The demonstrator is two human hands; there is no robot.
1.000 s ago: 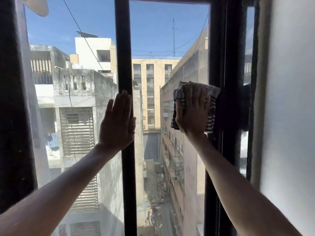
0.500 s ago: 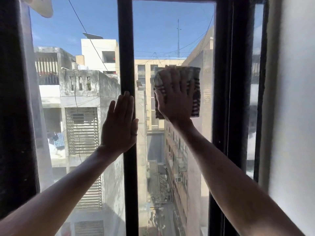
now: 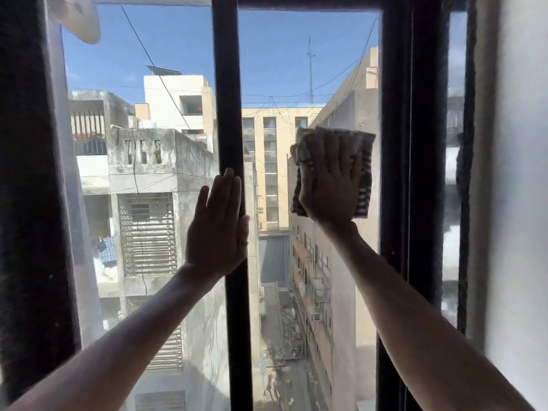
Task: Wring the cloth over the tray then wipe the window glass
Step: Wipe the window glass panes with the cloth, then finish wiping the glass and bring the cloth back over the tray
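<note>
My right hand (image 3: 329,185) presses a folded striped cloth (image 3: 365,179) flat against the right pane of window glass (image 3: 308,69), at mid height near the pane's right frame. Its fingers are spread over the cloth, which shows around the fingertips and along the right side. My left hand (image 3: 218,226) lies flat with fingers together against the left pane (image 3: 139,84) and the black centre bar (image 3: 229,114); it holds nothing. The tray is out of view.
A thick black frame (image 3: 400,173) borders the right pane, with a narrow glass strip and a white wall (image 3: 522,203) beyond it. A dark frame (image 3: 26,203) edges the left side. Buildings and an alley show through the glass.
My right hand has swept the cloth across the right pane: from the right frame to the upper left half a second ago, now back right and slightly lower. My left hand has stayed put.
</note>
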